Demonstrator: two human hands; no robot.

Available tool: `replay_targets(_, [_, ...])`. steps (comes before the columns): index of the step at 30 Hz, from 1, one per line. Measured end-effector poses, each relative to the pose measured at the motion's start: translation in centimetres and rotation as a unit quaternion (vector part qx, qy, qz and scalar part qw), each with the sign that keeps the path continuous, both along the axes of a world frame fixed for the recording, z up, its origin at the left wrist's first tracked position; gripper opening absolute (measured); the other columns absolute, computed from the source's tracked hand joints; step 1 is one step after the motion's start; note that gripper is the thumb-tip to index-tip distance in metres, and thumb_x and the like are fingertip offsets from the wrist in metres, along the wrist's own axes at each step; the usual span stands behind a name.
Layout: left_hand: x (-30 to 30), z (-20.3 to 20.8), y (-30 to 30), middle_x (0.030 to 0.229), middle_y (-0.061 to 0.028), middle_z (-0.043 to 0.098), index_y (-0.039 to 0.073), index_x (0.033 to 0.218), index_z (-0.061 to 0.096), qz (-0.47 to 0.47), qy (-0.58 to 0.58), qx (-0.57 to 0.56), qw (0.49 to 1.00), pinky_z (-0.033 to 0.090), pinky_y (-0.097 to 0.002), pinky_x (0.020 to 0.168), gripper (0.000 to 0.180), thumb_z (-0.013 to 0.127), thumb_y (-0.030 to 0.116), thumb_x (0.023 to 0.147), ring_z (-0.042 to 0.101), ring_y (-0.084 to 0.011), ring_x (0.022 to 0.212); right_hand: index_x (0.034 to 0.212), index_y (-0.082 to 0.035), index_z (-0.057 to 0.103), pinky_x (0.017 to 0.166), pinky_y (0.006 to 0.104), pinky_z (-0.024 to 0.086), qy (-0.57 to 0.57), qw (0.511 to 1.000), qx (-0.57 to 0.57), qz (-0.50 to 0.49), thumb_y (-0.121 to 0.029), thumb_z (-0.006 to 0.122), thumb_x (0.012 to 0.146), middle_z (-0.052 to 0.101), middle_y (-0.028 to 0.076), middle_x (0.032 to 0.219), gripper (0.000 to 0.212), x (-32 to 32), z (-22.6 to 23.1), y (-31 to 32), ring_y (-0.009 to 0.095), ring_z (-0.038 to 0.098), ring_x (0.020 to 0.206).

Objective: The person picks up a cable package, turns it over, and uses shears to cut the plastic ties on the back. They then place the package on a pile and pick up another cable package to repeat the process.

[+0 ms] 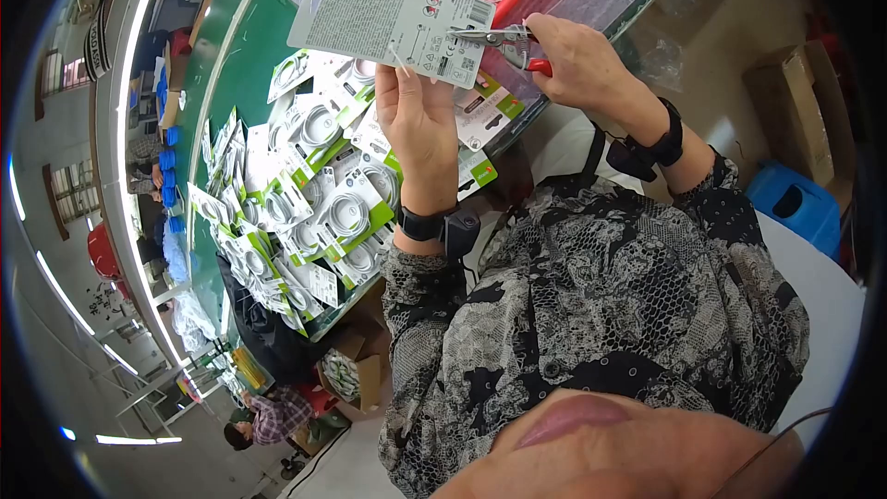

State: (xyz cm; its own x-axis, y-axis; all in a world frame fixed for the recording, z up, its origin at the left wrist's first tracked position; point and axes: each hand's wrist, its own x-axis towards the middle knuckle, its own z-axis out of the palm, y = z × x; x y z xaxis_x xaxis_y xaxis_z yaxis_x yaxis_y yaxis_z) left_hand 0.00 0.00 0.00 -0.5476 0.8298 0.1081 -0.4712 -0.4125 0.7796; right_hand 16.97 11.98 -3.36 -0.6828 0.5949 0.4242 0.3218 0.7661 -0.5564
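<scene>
My left hand (418,129) grips a packaging card (365,18) by its lower edge, thumb and fingertips at the rim. The card's light grey printed side faces up, and a thin clear plastic strand shows near my thumb. In my right hand (584,65) is a pair of pliers (506,39) with red handles, fingers closed round them. Their metal jaws lie over the card's right part; whether they are closed on a strand is too small to tell. Below the card, many carded white coiled cables (346,214) lie heaped on the green table (217,83).
A red basket (506,11) of clear plastic strands stands beyond the card, with loose strands at its right. A cardboard box (802,115) and a blue plastic container (795,203) are at the right. Another person (277,414) sits at the far lower left, near an open carton (370,383).
</scene>
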Motion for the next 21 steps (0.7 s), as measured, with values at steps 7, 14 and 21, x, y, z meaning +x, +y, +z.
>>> replay_targets(7, [0.3, -0.5, 0.2, 0.128, -0.0119, 0.053, 0.001, 0.132, 0.041, 0.007, 0.024, 0.0, 1.0, 0.047, -0.0435, 0.1, 0.032, 0.045, 0.01, 0.101, 0.054, -0.0232, 0.117, 0.092, -0.003, 0.045, 0.069, 0.0453, 0.048, -0.026, 0.999, 0.017, -0.012, -0.007, 0.065, 0.07, 0.056, 0.017, 0.082, 0.03, 0.0, -0.3, 0.3, 0.037, 0.058, 0.08])
replay_targets(14, [0.0, -2.2, 0.6, 0.124, -0.0105, 0.054, 0.001, 0.131, 0.041, 0.015, 0.058, 0.003, 0.998, 0.048, -0.0413, 0.098, 0.032, 0.045, 0.01, 0.101, 0.055, -0.0217, 0.114, 0.094, -0.004, 0.047, 0.07, 0.0445, 0.048, -0.104, 0.994, -0.028, -0.025, -0.009, 0.067, 0.069, 0.059, 0.017, 0.085, 0.032, 0.3, -0.1, 0.4, 0.038, 0.059, 0.082])
replay_targets(21, [0.7, -2.1, 0.7, 0.124, -0.0097, 0.054, 0.002, 0.132, 0.041, -0.01, 0.067, -0.008, 0.998, 0.049, -0.0389, 0.096, 0.032, 0.045, 0.009, 0.101, 0.056, -0.0196, 0.111, 0.099, -0.004, 0.049, 0.071, 0.0445, 0.048, 0.054, 0.991, 0.119, -0.02, -0.009, 0.068, 0.068, 0.06, 0.016, 0.084, 0.036, -1.4, 1.3, -0.2, 0.038, 0.059, 0.085])
